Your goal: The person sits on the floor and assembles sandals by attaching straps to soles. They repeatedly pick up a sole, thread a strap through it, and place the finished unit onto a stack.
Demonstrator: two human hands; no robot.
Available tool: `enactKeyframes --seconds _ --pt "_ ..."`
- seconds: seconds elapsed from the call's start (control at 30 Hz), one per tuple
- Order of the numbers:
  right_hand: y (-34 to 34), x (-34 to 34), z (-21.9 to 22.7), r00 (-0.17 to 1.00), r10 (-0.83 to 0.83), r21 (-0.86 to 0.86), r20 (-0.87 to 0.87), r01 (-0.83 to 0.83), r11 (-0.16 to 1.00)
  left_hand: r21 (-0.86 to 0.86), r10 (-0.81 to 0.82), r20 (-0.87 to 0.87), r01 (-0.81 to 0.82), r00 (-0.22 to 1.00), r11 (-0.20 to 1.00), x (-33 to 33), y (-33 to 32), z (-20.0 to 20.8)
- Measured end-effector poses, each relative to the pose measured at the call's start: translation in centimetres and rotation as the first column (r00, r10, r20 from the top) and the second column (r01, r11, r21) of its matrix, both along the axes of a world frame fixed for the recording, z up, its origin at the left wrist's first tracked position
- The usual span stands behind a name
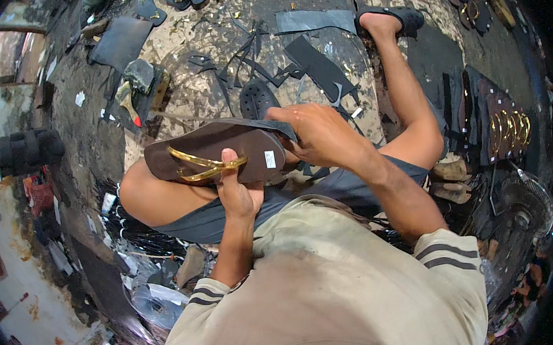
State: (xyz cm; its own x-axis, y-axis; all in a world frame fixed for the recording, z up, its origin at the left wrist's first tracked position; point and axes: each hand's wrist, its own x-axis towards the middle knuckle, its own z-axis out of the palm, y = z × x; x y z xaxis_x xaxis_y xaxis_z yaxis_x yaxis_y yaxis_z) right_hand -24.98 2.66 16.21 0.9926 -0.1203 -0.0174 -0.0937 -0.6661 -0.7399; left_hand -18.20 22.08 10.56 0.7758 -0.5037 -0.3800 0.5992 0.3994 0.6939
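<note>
A brown flat sandal (234, 137) with thin gold straps (187, 162) lies tilted over my lap, its heel toward the right. A small white label is stuck near the heel. My left hand (242, 192) holds the sandal from below, its thumb laid over the gold straps. At the heel, my right hand (319, 136) is closed on the edge of a black sole sheet (276, 125) that runs along the sandal's far side. The right fingertips are partly hidden behind the sheet and heel.
Black offcuts (254, 63), a black sheet piece (320, 67) and a black clog (258, 97) lie ahead. Left of them are a stone (140, 76) and a red-tipped tool (127, 103). Gold-strapped sandals (508, 129) are lined up at right, near a fan (523, 210).
</note>
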Motion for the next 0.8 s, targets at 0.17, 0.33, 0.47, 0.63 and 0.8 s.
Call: enactKeyframes --seconds 0.17,0.33,0.47,0.63,0.8 --pt "0.7 1.8 -0.4 0.999 -0.044 0.302 -0.014 0.046 0.952 -0.038 -0.139 0.043 0.141 0.989 0.989 -0.7 1.4 0.0" --pt "0.2 -1.4 -1.1 0.952 -0.060 0.790 -0.301 0.285 0.543 0.077 -0.282 -0.041 0.284 0.959 0.956 2.3 2.2 -1.1" --pt "-3.4 -6.6 -5.5 0.843 -0.463 0.711 -0.274 0.501 0.493 0.213 -0.613 -0.021 0.603 0.790 0.769 1.8 -1.8 1.4" --pt "-17.2 -18.9 -1.3 0.117 -0.989 0.935 -0.092 0.352 -0.045 0.404 -0.555 0.070 0.485 0.829 0.775 1.7 -1.7 -1.0" --pt "-19.1 -24.7 2.4 0.012 -0.992 0.917 0.126 0.380 0.121 0.397 -0.547 0.067 0.481 0.834 0.782 2.6 -2.2 -0.9"
